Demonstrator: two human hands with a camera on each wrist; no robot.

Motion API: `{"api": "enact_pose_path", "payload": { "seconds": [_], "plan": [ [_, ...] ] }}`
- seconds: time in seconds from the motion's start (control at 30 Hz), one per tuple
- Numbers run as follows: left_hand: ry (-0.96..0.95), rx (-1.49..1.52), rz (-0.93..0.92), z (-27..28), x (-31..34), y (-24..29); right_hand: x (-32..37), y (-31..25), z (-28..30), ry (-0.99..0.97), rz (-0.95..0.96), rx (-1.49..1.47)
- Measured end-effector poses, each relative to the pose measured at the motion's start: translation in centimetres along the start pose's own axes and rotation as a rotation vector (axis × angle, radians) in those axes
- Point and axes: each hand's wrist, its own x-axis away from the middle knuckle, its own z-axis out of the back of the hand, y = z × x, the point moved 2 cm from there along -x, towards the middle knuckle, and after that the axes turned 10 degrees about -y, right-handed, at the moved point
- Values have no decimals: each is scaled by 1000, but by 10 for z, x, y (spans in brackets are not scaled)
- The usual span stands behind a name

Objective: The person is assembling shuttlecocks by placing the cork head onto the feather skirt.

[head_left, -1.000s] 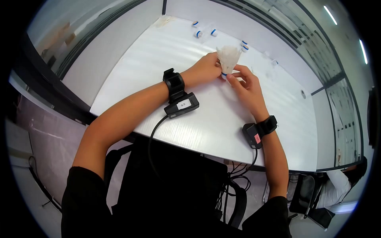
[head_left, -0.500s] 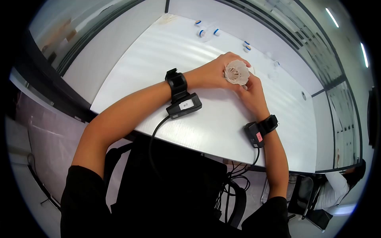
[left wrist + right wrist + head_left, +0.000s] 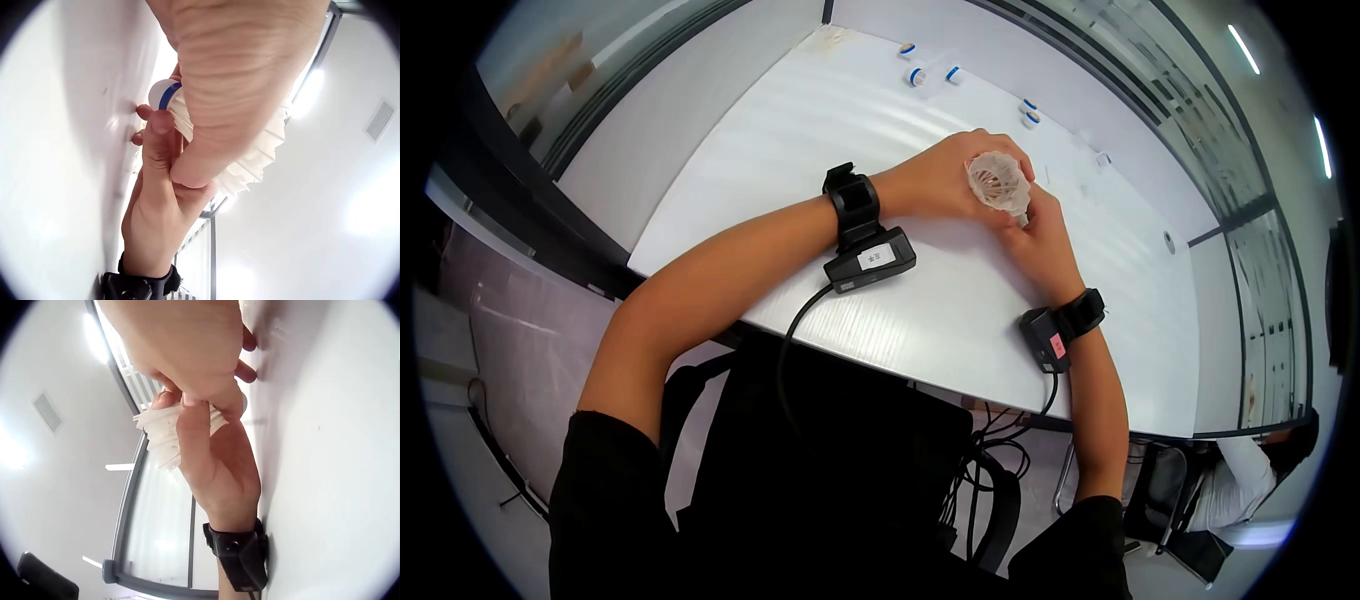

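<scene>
A white feather shuttlecock [image 3: 998, 181] is held just above the white table [image 3: 820, 140], its open skirt facing the head camera. My left hand [image 3: 956, 172] curls round the feathers from the left. My right hand [image 3: 1032, 222] grips the lower end from the right, and the two hands touch. In the left wrist view the cork with its blue band [image 3: 164, 95] shows above the right hand's fingers [image 3: 157, 140], and the feathers [image 3: 257, 157] fan out to the right. The right wrist view shows the feathers [image 3: 157, 436] behind the left hand's thumb [image 3: 195, 434].
Several small white pieces with blue bands [image 3: 918, 76] lie at the table's far edge, with more [image 3: 1030, 112] further right. A small round item [image 3: 1168, 240] sits near the right edge. A glass wall runs behind the table. A person in a white sleeve [image 3: 1248, 465] sits at lower right.
The shuttlecock stood with its feathers up a second ago; it has been tipped so the skirt faces the camera, and both hands have closed round it. Little has moved in the last half second.
</scene>
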Motion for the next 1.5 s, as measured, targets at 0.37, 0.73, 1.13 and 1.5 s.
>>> {"api": "enact_pose_path", "payload": {
  "seconds": [0.37, 0.73, 1.13, 1.5],
  "plan": [
    [17, 405, 163, 4, -2, -2, -6, -6, 1, 33, -19, -150],
    [262, 232, 247, 15, 0, -18, 13, 36, 73, 719, -201, -273],
    [243, -124, 330, 20, 6, -27, 41, 64, 116, 1062, -274, -139],
    [261, -157, 320, 25, 13, -37, 84, 113, 135, 1269, -438, 604]
  ]
}}
